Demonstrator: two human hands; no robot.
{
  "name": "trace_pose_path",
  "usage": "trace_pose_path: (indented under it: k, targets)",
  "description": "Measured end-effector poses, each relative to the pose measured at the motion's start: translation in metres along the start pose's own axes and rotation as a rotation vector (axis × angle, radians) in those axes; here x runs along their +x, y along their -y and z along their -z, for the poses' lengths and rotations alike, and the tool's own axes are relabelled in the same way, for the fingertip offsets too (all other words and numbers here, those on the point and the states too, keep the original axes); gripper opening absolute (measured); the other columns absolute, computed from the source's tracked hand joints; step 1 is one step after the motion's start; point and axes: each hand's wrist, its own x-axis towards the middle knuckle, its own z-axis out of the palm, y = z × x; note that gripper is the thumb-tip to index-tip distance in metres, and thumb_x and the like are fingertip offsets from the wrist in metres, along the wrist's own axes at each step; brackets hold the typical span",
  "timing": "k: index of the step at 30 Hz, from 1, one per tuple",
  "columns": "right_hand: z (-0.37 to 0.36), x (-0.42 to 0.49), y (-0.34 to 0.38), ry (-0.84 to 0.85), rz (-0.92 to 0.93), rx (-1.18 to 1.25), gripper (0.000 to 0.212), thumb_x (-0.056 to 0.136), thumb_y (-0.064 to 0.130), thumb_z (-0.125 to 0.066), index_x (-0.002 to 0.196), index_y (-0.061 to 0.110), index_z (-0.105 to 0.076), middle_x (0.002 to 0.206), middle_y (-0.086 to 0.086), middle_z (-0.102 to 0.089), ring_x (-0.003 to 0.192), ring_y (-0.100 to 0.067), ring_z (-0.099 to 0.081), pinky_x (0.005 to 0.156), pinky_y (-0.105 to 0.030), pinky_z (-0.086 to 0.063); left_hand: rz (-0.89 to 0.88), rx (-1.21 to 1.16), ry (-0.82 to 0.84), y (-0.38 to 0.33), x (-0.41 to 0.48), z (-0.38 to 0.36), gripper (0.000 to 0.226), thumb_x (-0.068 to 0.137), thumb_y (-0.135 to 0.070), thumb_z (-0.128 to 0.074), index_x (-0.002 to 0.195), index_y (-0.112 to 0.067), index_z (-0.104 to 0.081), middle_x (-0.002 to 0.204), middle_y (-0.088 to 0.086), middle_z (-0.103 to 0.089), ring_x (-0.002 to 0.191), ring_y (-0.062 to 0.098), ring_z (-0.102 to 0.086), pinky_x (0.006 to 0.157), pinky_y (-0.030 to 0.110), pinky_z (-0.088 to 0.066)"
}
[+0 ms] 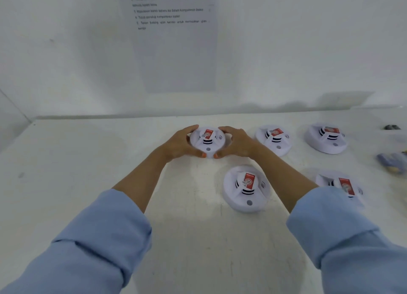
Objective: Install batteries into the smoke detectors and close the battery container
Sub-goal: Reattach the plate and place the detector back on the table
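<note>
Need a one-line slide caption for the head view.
Left hand and right hand grip a smoke detector on the table; four more sit nearby.

Light blue left sleeve [92, 245] and right sleeve [352, 238], cuffs folded back; orange-painted thumbnails on left hand [178, 146] and right hand [239, 145].

Plain work or training station, white table [88, 161] set against a plain white wall [308, 40], numbered printed instruction sheet [174, 51] stuck above it, five identical smoke detectors [244, 189] laid out in rows, light blue sleeves [99, 238]
</note>
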Motion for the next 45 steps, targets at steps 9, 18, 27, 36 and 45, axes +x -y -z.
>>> trace_pose_path:
  k: [9,18,27,36,45]
  targets:
    - [0.018,-0.005,0.001,-0.047,0.041,0.197,0.078,0.061,0.007,-0.084,0.129,0.012,-0.046,0.118,0.001,-0.052,0.102,-0.012,-0.048,0.077,-0.015,-0.041,-0.064,-0.009,-0.036,-0.024,-0.001,0.001,0.103,0.054,-0.007,-0.088,0.142,-0.014,-0.035,0.135,0.004,-0.047,0.119,0.018,-0.048,0.093,0.027,-0.045]
    - [0.107,-0.065,-0.016,-0.067,0.028,0.42,0.083,0.065,-0.004,-0.078,0.133,0.021,-0.038,0.12,-0.006,-0.055,0.1,-0.021,-0.058,0.07,-0.026,-0.052,-0.236,-0.032,-0.057,-0.12,-0.006,-0.052,0.098,0.062,0.001,-0.082,0.144,-0.011,-0.029,0.144,0.004,-0.039,0.124,0.016,-0.044,0.087,0.02,-0.043]
    - [0.196,-0.159,-0.105,-0.044,-0.026,0.533,0.078,0.067,-0.018,-0.069,0.128,0.021,-0.04,0.117,-0.017,-0.055,0.089,-0.017,-0.059,0.06,-0.022,-0.057,-0.282,-0.05,-0.039,-0.185,-0.001,-0.193,0.102,0.061,-0.006,-0.084,0.145,-0.014,-0.026,0.147,0.002,-0.034,0.129,0.016,-0.038,0.095,0.025,-0.04]
    - [0.243,-0.194,-0.175,-0.053,-0.025,0.538,0.08,0.064,-0.017,-0.072,0.125,0.025,-0.041,0.113,-0.009,-0.058,0.092,-0.014,-0.06,0.059,-0.018,-0.053,-0.29,0.031,0.002,-0.225,0.017,-0.274,0.107,0.063,-0.008,-0.084,0.147,-0.016,-0.017,0.151,0.006,-0.024,0.137,0.021,-0.028,0.107,0.033,-0.032]
    - [0.28,-0.199,-0.213,-0.068,-0.002,0.66,0.072,0.075,-0.014,-0.063,0.133,0.021,-0.04,0.117,-0.011,-0.057,0.095,-0.021,-0.063,0.071,-0.027,-0.058,-0.29,0.097,0.157,-0.262,0.057,-0.321,0.124,0.053,-0.022,-0.089,0.145,-0.04,-0.009,0.138,0.007,-0.029,0.118,0.019,-0.039,0.102,0.032,-0.037]
